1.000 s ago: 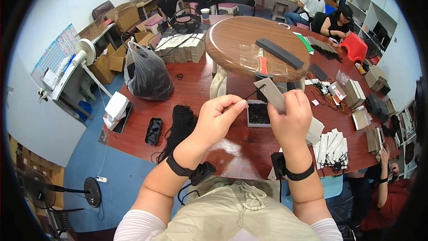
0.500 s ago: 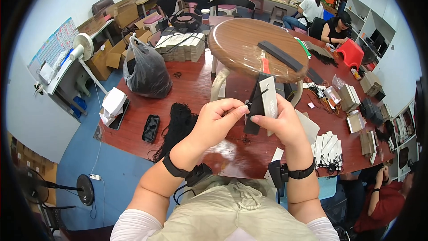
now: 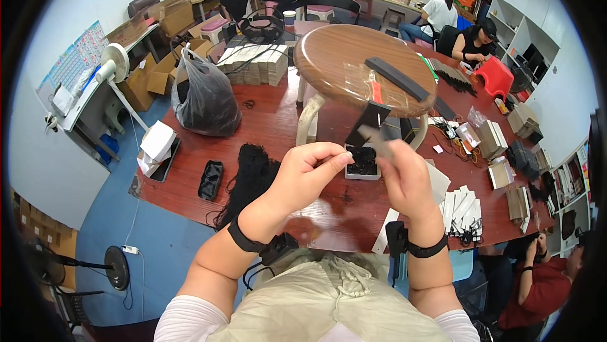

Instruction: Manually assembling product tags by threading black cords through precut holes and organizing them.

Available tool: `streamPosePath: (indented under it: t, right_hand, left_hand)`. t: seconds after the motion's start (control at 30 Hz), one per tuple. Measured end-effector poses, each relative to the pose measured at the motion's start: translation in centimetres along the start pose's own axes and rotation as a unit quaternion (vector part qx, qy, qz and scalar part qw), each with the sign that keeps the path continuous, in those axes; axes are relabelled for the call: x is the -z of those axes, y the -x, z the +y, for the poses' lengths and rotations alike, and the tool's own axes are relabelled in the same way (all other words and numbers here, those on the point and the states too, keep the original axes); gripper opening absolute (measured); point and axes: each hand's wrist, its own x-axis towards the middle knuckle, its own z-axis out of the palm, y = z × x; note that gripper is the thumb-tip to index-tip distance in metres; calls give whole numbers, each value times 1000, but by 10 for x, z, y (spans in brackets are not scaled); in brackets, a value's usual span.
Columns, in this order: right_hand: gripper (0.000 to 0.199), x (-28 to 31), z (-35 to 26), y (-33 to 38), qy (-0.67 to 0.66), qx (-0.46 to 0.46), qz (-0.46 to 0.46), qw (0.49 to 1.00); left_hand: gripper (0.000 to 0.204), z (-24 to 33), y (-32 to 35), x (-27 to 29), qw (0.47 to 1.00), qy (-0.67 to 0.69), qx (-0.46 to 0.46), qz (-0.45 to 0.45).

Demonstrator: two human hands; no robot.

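Note:
My left hand [image 3: 310,171] is raised over the red-brown table [image 3: 278,121], its fingertips pinched together on what looks like a thin black thread. My right hand [image 3: 404,177] is beside it, a little apart, and grips a flat black card [image 3: 370,124] that stands tilted above the fingers. Just behind both hands, a small white box [image 3: 363,164] with black pieces in it rests on the table. Each wrist wears a black band.
A round wooden stool [image 3: 354,57] stands on the table with a long black strip on it. Around it lie a black plastic bag [image 3: 205,98], stacked cards [image 3: 253,67], a heap of black threads [image 3: 253,174], a black tray [image 3: 210,179] and white cards [image 3: 461,206]. Other people sit at the back and right.
The card in my right hand has turned from its pale face to its dark side and tilted left. My hands have dropped slightly and stay close together.

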Motion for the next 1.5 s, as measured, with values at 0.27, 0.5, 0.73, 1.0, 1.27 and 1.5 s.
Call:
streamPosePath:
  t: [0.27,0.5,0.73,1.0,1.27,1.5]
  right_hand:
    - [19,-8,-12,-15,-265,-46,7,963]
    - [10,-11,-6,-23,-442,-216,21,870]
    - [16,-13,-1,-20,-600,-187,44,777]
    - [36,-9,28,0,-806,-131,-195,544]
    - [38,-35,40,55,-843,-185,-118,492]
    - [38,-28,0,44,-622,-322,-111,705]
  left_hand:
    - [17,-1,5,-1,1000,0,6,-26]
    - [18,-6,11,3,997,23,40,-55]
    - [13,-18,17,15,988,40,146,-35]
    - [8,-29,26,24,984,135,114,-22]
    - [26,-26,27,18,969,-172,-124,-124]
    - [36,-26,26,-2,933,-269,-234,-54]
